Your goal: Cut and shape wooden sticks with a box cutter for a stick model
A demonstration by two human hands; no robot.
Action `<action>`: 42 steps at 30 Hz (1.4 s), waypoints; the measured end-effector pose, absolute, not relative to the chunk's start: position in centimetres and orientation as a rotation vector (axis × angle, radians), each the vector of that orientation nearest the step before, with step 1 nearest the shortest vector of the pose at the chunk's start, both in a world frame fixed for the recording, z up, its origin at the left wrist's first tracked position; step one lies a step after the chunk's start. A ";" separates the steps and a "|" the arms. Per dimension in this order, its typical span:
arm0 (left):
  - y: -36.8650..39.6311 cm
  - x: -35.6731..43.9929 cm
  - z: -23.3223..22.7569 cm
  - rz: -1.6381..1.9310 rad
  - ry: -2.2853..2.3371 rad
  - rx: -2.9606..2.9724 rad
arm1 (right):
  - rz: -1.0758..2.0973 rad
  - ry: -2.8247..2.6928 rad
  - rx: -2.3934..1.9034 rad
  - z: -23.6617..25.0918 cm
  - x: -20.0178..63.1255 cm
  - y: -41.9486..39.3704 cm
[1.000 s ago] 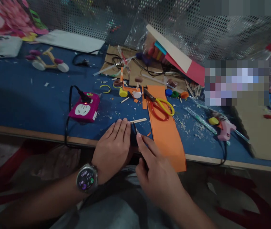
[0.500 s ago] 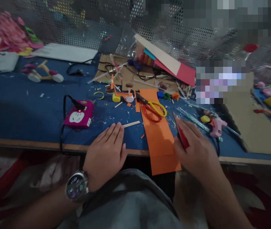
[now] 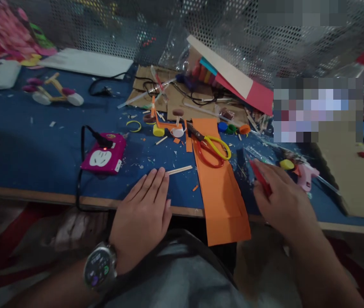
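My left hand (image 3: 142,209) lies palm down at the table's front edge, fingers flat and side by side. Two thin wooden sticks (image 3: 182,169) stick out from under its fingertips. In my right hand (image 3: 281,201) is a red utility knife (image 3: 260,177), gripped between thumb and fingers above the table; its blade is hard to make out now. Between my hands a strip of orange paper (image 3: 225,209) hangs over the front edge. Scissors (image 3: 215,147) with yellow and orange handles rest on the paper. Behind the sticks sits a small orange model with wheels (image 3: 167,125).
A magenta power adapter (image 3: 105,154) with a black cable stands at left, a small wooden bike model (image 3: 54,92) behind it. At right are a pink glue gun (image 3: 306,175) and a cardboard sheet (image 3: 355,179). Coloured caps (image 3: 231,129) and paper scraps are scattered about.
My right hand has moved right with the utility knife, away from the orange paper. My left hand stays flat over the sticks. The view has shifted slightly.
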State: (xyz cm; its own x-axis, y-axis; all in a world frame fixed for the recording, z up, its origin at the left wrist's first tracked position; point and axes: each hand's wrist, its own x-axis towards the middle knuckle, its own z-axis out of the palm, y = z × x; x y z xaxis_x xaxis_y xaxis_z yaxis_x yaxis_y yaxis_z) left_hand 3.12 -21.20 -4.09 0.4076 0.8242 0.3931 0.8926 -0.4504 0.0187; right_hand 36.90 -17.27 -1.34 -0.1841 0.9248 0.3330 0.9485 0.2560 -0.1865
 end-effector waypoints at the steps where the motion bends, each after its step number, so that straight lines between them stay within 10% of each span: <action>1: -21.2 3.1 -4.0 -0.518 -1.532 -2.468 | -0.087 -2.110 -1.724 -1.0 36.6 -17.7; 13: -21.1 3.3 -3.5 -0.526 -1.560 -2.515 | 0.842 -2.111 -1.307 -0.2 25.7 -23.4; 42: -21.0 3.3 -3.6 -0.531 -1.523 -2.509 | 0.613 -2.202 -1.317 -2.2 22.0 -24.2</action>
